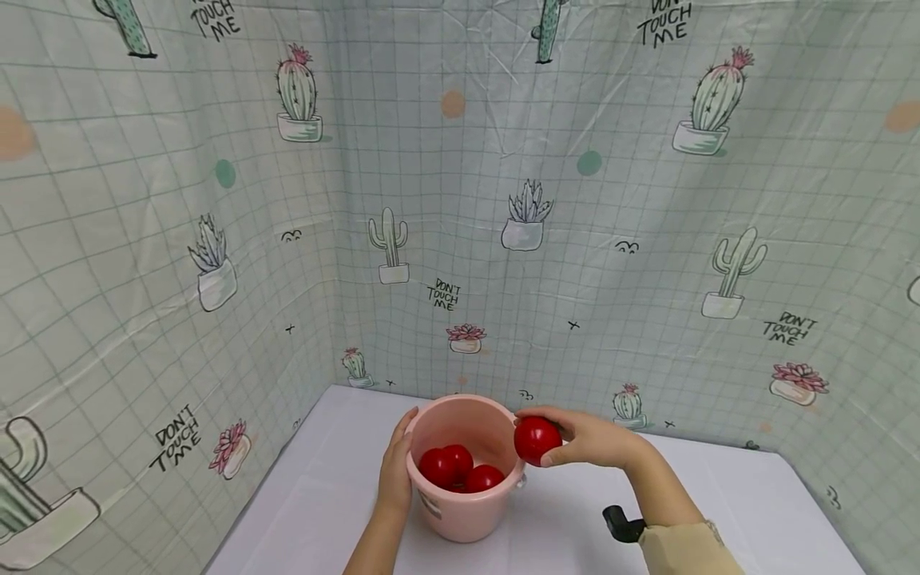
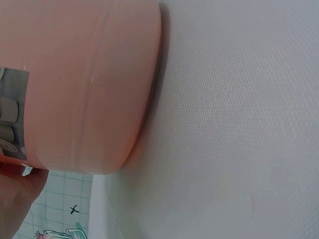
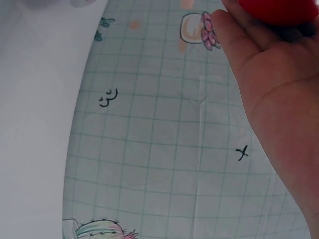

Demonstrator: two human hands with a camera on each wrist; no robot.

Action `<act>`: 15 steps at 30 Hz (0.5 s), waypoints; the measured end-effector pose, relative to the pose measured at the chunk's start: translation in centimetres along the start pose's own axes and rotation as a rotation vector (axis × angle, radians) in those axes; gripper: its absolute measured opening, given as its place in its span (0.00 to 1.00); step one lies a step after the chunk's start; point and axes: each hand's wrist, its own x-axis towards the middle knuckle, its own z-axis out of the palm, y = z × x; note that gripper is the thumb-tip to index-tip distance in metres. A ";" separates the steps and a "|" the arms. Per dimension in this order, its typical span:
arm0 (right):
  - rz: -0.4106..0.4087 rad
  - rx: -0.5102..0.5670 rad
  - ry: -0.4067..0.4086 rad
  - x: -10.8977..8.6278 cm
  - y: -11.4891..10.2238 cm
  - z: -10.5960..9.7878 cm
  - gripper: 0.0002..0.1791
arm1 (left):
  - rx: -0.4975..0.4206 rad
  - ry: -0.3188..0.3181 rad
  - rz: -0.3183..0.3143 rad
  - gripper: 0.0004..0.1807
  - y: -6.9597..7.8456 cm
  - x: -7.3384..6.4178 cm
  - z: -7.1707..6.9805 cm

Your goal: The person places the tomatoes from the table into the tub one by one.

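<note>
A pink bucket (image 1: 467,515) stands on the white table with several red apples (image 1: 484,478) lying inside. At its left side, my left hand (image 1: 394,471) holds the bucket, fingers following the outer wall near the rim. The left wrist view shows part of that hand (image 2: 17,196) against the bucket's side (image 2: 94,89), beside a printed label. My right hand (image 1: 589,439) grips another red apple (image 1: 537,440) between thumb and fingers, right at the bucket's right rim. In the right wrist view, only the lower part of this apple (image 3: 281,11) shows above the palm (image 3: 279,89).
White table surface (image 1: 575,511) extends around the bucket. Behind and to the left hangs a pale green gridded cloth (image 1: 460,168) printed with cacti. A black piece (image 1: 622,524) sits at the right wrist by the beige sleeve (image 1: 683,549).
</note>
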 end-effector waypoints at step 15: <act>-0.003 -0.069 -0.032 3.4 -1.7 -0.4 0.36 | -0.004 -0.008 0.008 0.25 -0.4 0.2 -0.1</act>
